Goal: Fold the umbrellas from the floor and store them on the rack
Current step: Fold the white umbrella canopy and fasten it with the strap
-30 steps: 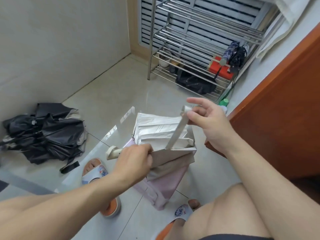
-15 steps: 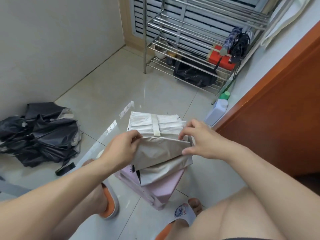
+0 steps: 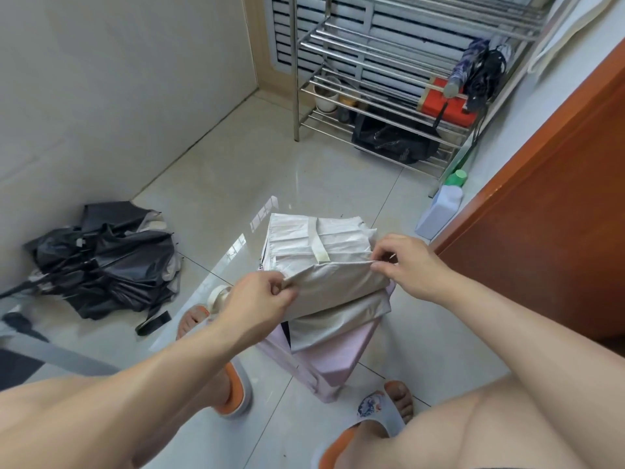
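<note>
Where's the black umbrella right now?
The black umbrella lies crumpled on the floor at the left, against the wall, beyond the left hand.

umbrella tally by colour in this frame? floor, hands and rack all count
Silver/pink: 1, the umbrella pinched by the left hand and right hand
Black: 2, one crumpled on the floor, one on the rack
Blue patterned: 1, on the rack
Total: 4

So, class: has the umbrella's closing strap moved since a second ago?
Yes. The strap, earlier lifted off the silver umbrella by the right hand, now lies flat across its folds, its tip pointing away from the rack.
</note>
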